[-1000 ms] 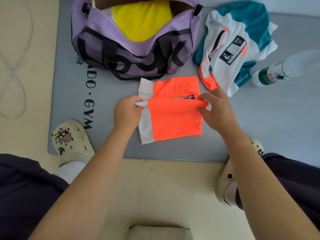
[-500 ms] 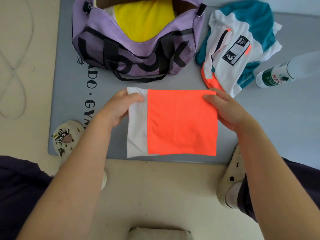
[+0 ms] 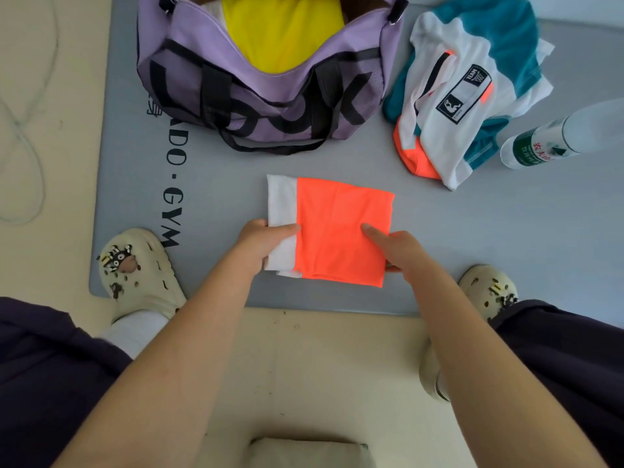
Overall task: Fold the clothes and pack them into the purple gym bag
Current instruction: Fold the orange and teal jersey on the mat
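In the head view, a folded orange garment (image 3: 341,231) with a white band along its left side lies flat on the grey mat (image 3: 489,238) at the centre of the frame, just below the purple gym bag (image 3: 263,96). It is close to square, its slightly longer axis running from the upper to the lower part of the frame with a small clockwise tilt, and the white band faces frame left. The left hand (image 3: 261,243) grips the white edge at lower left, thumb on top and the other fingers curled under the cloth. The right hand (image 3: 395,248) lies on the orange cloth at lower right, forefinger straight and pointing toward upper left; whether its other fingers hold the edge cannot be told. The bag stands open at the top centre with a yellow garment (image 3: 283,32) inside; large black letters run across its side but cannot be read whole. On the mat, black print at left reads "ADO·GYM" running down the frame. At upper right lies a crumpled white, teal and orange garment (image 3: 469,86) whose patch reads "TEAM", and beside it a clear bottle (image 3: 553,140) with a green label in small unreadable characters.
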Demonstrator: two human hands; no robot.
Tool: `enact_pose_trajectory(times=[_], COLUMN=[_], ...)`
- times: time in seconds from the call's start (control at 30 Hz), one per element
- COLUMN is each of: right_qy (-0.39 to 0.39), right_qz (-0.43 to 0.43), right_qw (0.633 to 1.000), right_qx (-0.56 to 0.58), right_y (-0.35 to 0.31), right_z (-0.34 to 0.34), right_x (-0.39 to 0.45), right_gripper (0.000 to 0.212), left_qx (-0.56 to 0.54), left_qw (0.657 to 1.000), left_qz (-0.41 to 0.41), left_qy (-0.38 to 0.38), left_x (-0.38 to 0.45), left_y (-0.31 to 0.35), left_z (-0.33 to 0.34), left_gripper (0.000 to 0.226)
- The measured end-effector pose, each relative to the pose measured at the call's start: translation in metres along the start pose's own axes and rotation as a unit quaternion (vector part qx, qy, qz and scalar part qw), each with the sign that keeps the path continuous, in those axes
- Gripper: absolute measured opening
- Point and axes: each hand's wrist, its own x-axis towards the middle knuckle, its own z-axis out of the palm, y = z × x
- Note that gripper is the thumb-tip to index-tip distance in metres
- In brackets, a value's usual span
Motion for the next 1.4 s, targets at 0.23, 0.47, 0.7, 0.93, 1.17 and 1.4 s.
enact_pose_trajectory(times=[0.23, 0.47, 0.7, 0.93, 1.17, 1.4], right_qy=[-0.059, -0.102, -0.062, -0.099, 0.041, 0.116], right_qz=[-0.054, -0.261, -0.307, -0.193, -0.237, -0.301], right_qw=[0.965, 0.885, 0.881, 0.924, 0.967, 0.935], right_qx=[0.251, 0.372, 0.353, 0.315, 0.086, -0.147], right_y=[-0.015, -0.109, -0.223, -0.290, -0.299, -0.296], right_z=[-0.006, -0.062, -0.048, -0.023, -0.021, -0.022], right_x=[-0.021, -0.071, -0.064, -0.026, 0.010, 0.013], right_gripper=[0.035, 0.026, 0.029, 0.029, 0.056, 0.050], left_qx=[-0.058, -0.146, -0.170, -0.085, 0.179, 0.305], left_qw=[0.995, 0.943, 0.934, 0.952, 0.917, 0.854], left_qz=[0.036, 0.281, 0.315, 0.290, 0.300, 0.354], left_qy=[-0.069, -0.099, 0.013, 0.056, 0.192, 0.229], left_x=[-0.020, -0.062, -0.039, 0.018, 0.064, 0.065], left_y=[0.020, 0.129, 0.218, 0.257, 0.250, 0.239], left_z=[-0.003, -0.027, -0.058, -0.080, -0.095, -0.091], left_gripper=[0.028, 0.031, 0.022, 0.009, 0.028, 0.032])
